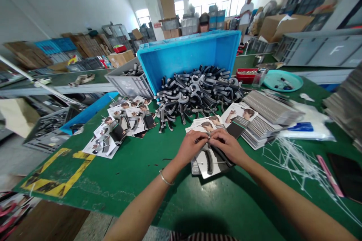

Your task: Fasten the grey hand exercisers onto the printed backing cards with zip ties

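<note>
In front of the blue crate, left hand and right hand pinch a tool's head over a card (fingers hide the detail). Carded tools left of the crate look done; its spilling heap seems left.

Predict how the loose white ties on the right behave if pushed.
Likely light and flexible: the white ties look thin, some gently curved. Probably apt to snag: they lie crisscrossed, so pushing one may drag others. The loose pile could also spread.

White walls, bright windows, pale pillar, green worktable
</note>
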Demonstrator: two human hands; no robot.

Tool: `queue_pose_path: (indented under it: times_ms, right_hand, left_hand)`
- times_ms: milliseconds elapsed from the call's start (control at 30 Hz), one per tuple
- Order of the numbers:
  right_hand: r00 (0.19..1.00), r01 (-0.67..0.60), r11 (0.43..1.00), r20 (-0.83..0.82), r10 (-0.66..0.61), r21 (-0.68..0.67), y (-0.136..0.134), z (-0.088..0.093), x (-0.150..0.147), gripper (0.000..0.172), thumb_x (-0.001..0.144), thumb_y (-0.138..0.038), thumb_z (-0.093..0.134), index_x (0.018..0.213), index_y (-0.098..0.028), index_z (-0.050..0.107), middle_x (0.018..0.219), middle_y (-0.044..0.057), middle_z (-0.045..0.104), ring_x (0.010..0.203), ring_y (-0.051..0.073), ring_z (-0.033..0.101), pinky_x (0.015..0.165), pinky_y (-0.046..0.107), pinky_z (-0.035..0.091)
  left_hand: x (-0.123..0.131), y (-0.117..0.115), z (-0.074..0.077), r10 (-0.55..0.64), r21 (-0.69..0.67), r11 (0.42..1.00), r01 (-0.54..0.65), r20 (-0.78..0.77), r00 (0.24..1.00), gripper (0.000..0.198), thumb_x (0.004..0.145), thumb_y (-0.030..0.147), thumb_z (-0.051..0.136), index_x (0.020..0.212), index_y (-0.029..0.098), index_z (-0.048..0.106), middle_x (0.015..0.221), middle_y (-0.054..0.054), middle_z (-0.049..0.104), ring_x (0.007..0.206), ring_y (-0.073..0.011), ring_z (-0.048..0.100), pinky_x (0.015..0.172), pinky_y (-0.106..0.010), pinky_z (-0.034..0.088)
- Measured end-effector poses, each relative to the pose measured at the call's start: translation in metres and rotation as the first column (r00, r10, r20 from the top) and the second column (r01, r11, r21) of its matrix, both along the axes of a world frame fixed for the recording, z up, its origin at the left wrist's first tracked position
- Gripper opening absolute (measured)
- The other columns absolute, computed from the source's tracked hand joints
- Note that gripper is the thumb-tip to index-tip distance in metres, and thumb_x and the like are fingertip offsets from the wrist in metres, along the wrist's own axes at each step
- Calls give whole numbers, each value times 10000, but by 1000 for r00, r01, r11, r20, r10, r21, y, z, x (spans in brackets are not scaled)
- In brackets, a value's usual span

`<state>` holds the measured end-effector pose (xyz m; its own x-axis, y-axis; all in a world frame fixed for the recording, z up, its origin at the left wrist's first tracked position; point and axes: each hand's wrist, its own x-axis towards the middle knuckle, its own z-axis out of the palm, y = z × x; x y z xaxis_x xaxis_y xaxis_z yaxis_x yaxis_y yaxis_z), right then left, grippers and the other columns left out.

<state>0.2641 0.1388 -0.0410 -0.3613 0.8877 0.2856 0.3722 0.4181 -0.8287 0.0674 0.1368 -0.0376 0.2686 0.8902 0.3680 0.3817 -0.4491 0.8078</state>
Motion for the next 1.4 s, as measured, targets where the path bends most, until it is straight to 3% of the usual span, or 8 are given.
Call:
queue_pose_path:
  times_ms: [133, 233, 1133, 1267, 1400]
  right_hand:
    - [999, -31, 999, -12, 31, 23, -3, -5, 1, 137, 904, -323, 589, 839, -230, 666, 1170, 60, 584, 1156, 238, 523, 1034, 419, 371]
    - [998, -48, 998, 31, 47, 29, -3, -8, 2, 119, 900, -318, 602, 840, -234, 661, 1214, 60, 584, 1209, 256, 485, 1066, 462, 323]
    - [994, -88, 992, 71, 82, 88, -3, -11, 3, 129, 909, -311, 605, 843, -223, 671, 1209, 48, 614, 1153, 237, 524, 1015, 427, 349]
    - [994, -91, 991, 70, 84, 96, -4, -9, 3, 131, 913, -299, 599, 839, -216, 670, 1205, 53, 618, 1144, 231, 530, 1011, 429, 349]
    - [996, -78, 994, 52, 73, 82, -5, -8, 3, 131, 912, -307, 604, 852, -217, 677, 1190, 55, 627, 1140, 231, 537, 1013, 433, 349]
  left_hand:
    - [0, 2, -4, -7, -4, 1000, 7, 15, 1000, 111, 841, 269, 662, 906, 242, 749, 879, -32, 739, 881, -213, 600, 859, -331, 418]
    - [2, 2, -6, -3, 7, 1000, 3, 27, 1000, 115, 846, 268, 657, 912, 240, 747, 894, -37, 741, 866, -211, 603, 865, -342, 419]
    - [-1, -1, -15, 5, 117, 993, 0, -39, 999, 101, 891, 234, 629, 957, 230, 706, 938, -31, 735, 914, -194, 630, 883, -361, 456]
    - [-3, -1, -15, -22, 156, 987, 33, -75, 997, 109, 897, 214, 616, 960, 227, 704, 935, -32, 732, 913, -190, 627, 882, -361, 446]
    - [-6, -3, -8, -78, 204, 971, 121, -208, 975, 151, 915, 212, 579, 997, 229, 705, 1017, -51, 715, 986, -205, 605, 918, -383, 416]
